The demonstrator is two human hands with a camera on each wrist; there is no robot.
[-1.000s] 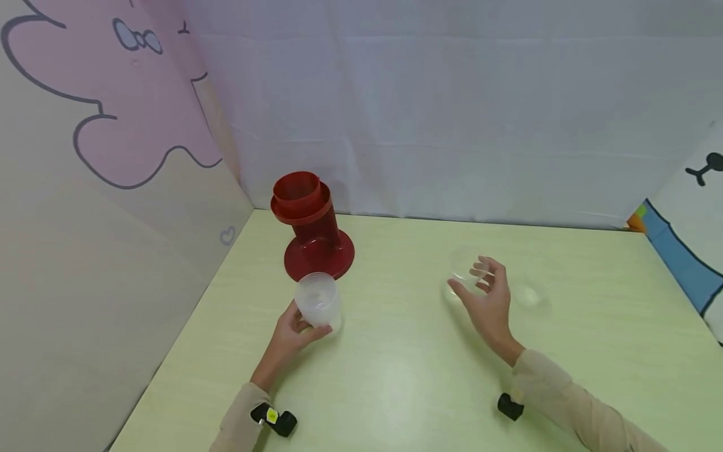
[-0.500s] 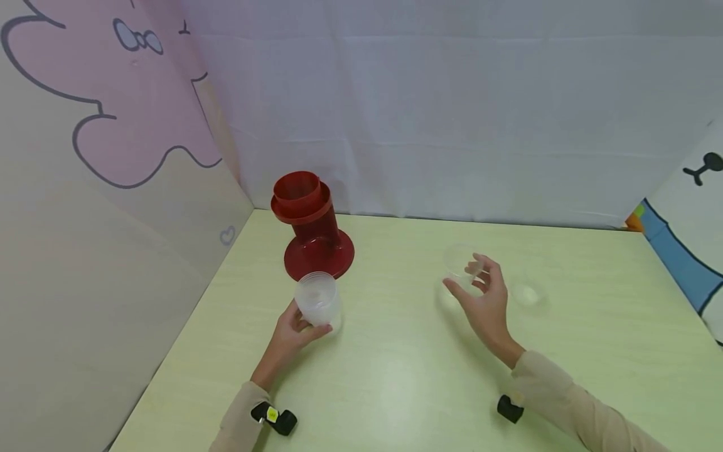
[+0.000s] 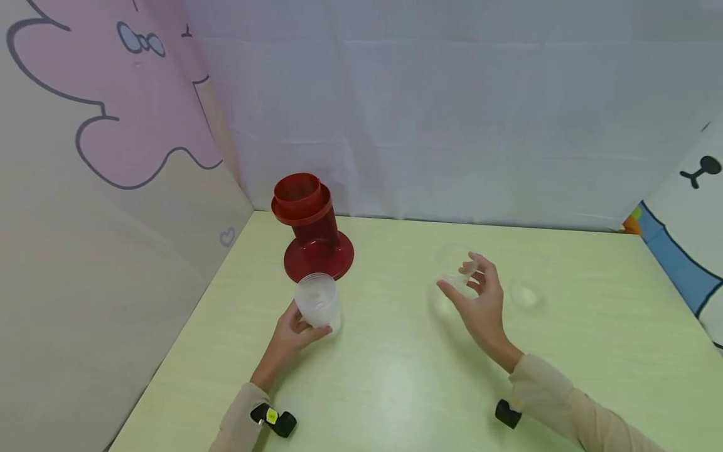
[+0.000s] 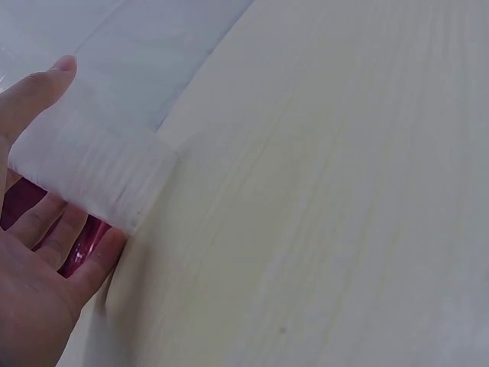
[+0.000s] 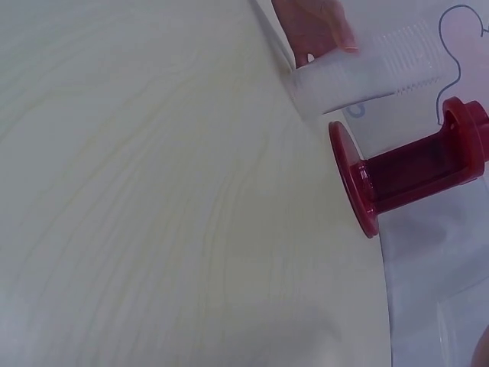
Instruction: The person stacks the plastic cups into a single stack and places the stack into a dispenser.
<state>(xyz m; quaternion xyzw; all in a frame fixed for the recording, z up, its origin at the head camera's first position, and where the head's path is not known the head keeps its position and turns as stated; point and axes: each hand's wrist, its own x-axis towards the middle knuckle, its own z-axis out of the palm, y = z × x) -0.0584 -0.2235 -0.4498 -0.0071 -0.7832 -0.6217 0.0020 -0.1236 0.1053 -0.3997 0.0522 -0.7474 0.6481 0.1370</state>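
A stack of clear plastic cups [image 3: 318,300] stands upright on the table, and my left hand [image 3: 295,331] grips it around the side. In the left wrist view, the thumb and fingers lie on opposite sides of the ribbed cup stack [image 4: 95,164]. Over the table to the right, my right hand [image 3: 480,304] holds a single clear plastic cup [image 3: 454,258] between thumb and fingers. Its transparent wall is faint, and only an edge of that cup [image 5: 462,325] shows in the right wrist view. Just behind the stack is a red cup holder [image 3: 315,238] with a round base.
Another clear cup [image 3: 526,294], hard to make out, sits on the table to the right of my right hand. A pale curtain [image 3: 440,125] borders the back of the wooden table [image 3: 390,376], and a printed cloth wall [image 3: 130,238] runs along the left.
My right hand has moved a little to the left, carrying the single cup away from the one on the right. My left hand and the stack have stayed in place.
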